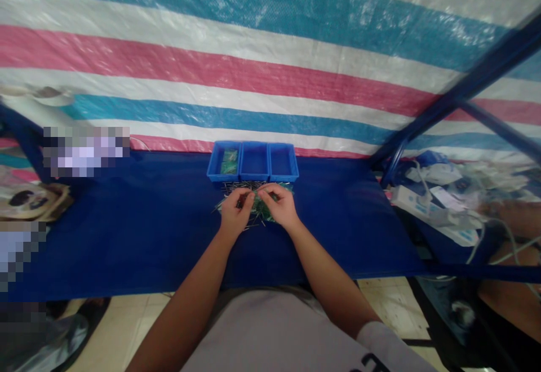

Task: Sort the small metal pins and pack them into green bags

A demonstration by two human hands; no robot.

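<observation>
Both of my hands meet over a pile of small parts in the middle of the blue table. My left hand is closed, thumb against the fingers, near something small and dark red. Beside it, my right hand is pinched, its fingertips close to the left ones. What the fingertips hold is too small to make out. Green pieces lie under and between the hands, and thin metal pins are scattered behind and around them. Just behind stand three joined blue bins; the left one contains green packets.
The blue table extends to both sides. At the right are a blue metal frame, a white power strip, cables and plastic bags, with another person's arm blurred at the edge. A cardboard box sits at the left. Striped sheeting hangs behind.
</observation>
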